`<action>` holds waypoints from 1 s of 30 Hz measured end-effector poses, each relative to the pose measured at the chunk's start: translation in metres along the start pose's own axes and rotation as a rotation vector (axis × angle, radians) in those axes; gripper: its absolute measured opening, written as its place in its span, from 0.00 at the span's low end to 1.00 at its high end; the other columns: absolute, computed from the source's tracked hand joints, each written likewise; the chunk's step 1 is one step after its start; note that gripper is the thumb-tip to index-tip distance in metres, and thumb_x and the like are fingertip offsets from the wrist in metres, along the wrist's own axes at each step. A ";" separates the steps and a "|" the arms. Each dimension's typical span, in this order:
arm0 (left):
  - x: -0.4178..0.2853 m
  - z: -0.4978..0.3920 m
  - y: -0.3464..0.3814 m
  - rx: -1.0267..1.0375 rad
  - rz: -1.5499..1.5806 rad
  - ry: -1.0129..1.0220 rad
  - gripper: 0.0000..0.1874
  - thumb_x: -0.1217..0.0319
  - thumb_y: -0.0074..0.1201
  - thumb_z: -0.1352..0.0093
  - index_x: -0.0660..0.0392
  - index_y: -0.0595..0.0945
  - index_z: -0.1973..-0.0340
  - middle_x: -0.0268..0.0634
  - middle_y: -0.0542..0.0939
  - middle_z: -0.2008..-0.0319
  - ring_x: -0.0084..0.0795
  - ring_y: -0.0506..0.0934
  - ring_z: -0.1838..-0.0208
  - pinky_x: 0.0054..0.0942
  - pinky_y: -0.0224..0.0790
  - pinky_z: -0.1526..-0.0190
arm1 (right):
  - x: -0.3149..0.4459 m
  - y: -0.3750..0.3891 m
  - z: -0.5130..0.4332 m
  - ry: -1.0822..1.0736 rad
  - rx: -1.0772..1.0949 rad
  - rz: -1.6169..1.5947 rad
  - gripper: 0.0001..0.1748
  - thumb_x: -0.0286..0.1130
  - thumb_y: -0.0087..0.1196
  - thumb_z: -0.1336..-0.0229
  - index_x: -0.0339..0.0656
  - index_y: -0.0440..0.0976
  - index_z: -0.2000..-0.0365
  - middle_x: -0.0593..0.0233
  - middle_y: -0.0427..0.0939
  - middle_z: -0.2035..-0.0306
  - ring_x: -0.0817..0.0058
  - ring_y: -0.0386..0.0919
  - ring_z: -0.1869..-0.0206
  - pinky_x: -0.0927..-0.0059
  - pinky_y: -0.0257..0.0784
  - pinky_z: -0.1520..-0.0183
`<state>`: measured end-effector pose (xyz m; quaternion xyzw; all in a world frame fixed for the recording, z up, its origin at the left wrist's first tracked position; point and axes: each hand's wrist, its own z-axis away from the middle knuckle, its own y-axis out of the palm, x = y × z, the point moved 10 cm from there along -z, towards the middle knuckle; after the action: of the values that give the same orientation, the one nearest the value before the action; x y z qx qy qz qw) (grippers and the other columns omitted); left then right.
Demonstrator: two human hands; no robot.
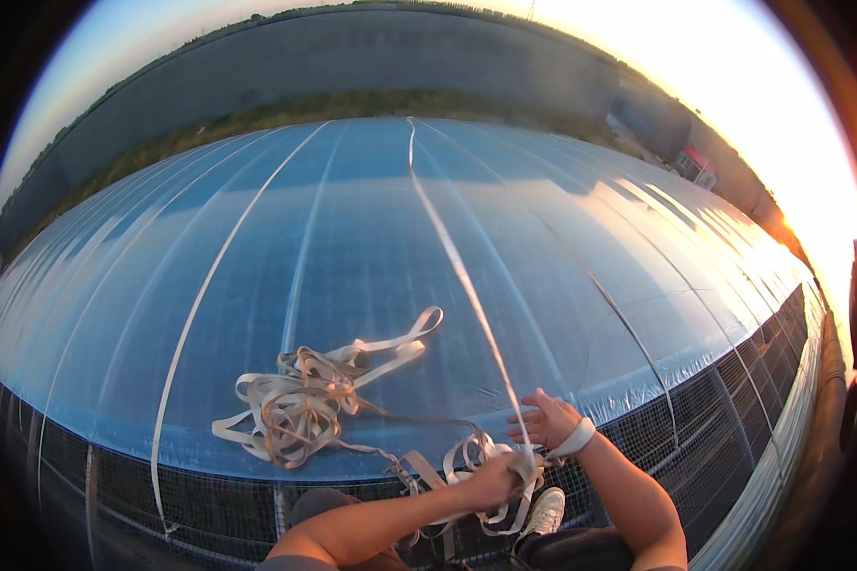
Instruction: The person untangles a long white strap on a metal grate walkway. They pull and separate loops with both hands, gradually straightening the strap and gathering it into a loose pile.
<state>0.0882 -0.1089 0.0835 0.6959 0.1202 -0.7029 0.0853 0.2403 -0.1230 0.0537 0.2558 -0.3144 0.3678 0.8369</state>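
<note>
A long white strap (457, 260) runs from the far edge of the blue plastic film (371, 271) down to my hands. My left hand (498, 482) is closed around its near end, beside loose white loops. Just above it, my right hand (548, 422) has its fingers apart next to the taut strap, and a white band (575, 437) circles that wrist. A tangled heap of white strap (293, 410) lies on the film to the left. More strap loops (460, 457) hang around my left hand, partly hidden by it.
The film ends at a dark mesh netting (657, 464) with metal bars below. Other straps (207, 282) cross the film. My white shoe (547, 509) rests by the netting. A long pipe (832, 350) runs along the right; a red-roofed hut (696, 168) stands far off under a low sun.
</note>
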 end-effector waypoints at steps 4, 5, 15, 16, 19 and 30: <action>0.023 0.009 0.049 0.426 0.493 -0.244 0.23 0.65 0.44 0.20 0.63 0.72 0.33 0.52 0.80 0.41 0.39 0.81 0.41 0.35 0.74 0.41 | 0.032 0.040 0.022 -0.183 0.238 0.333 0.19 0.40 0.46 0.22 0.31 0.75 0.51 0.53 0.81 0.63 0.62 0.81 0.64 0.59 0.77 0.60; 0.029 0.003 0.027 0.295 0.754 -0.276 0.24 0.64 0.42 0.18 0.63 0.71 0.31 0.54 0.79 0.38 0.40 0.80 0.38 0.34 0.74 0.39 | 0.035 0.052 0.039 -0.293 0.307 0.783 0.18 0.39 0.47 0.23 0.33 0.75 0.50 0.54 0.81 0.63 0.62 0.81 0.59 0.58 0.76 0.57; 0.013 -0.016 -0.044 -0.197 0.283 0.064 0.13 0.63 0.47 0.21 0.59 0.81 0.57 0.44 0.84 0.65 0.33 0.80 0.65 0.34 0.73 0.58 | 0.019 0.006 0.012 -0.155 0.149 0.414 0.28 0.37 0.52 0.26 0.32 0.67 0.34 0.42 0.78 0.40 0.52 0.80 0.43 0.51 0.75 0.35; 0.002 -0.005 -0.006 -0.042 0.134 0.114 0.14 0.63 0.47 0.20 0.59 0.82 0.55 0.44 0.84 0.64 0.31 0.80 0.64 0.33 0.72 0.58 | 0.029 0.004 0.007 -0.208 0.193 0.291 0.27 0.41 0.49 0.24 0.32 0.66 0.35 0.41 0.79 0.43 0.50 0.83 0.49 0.51 0.80 0.42; 0.011 0.012 0.060 0.315 0.149 0.021 0.18 0.61 0.45 0.18 0.59 0.82 0.47 0.44 0.84 0.57 0.28 0.81 0.57 0.32 0.74 0.54 | 0.018 0.001 0.003 -0.001 0.155 -0.078 0.21 0.43 0.47 0.22 0.34 0.72 0.46 0.46 0.81 0.54 0.55 0.82 0.62 0.55 0.79 0.60; 0.028 -0.045 -0.123 -0.315 0.732 0.079 0.08 0.72 0.45 0.23 0.59 0.78 0.54 0.35 0.77 0.69 0.25 0.75 0.68 0.26 0.69 0.67 | -0.025 0.047 0.050 0.091 0.501 1.042 0.38 0.53 0.61 0.32 0.34 0.71 0.35 0.49 0.80 0.41 0.60 0.78 0.37 0.61 0.71 0.32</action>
<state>0.0952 0.0234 0.0618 0.6976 -0.0261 -0.5718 0.4311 0.1737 -0.1389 0.0786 0.2417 -0.2659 0.8050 0.4721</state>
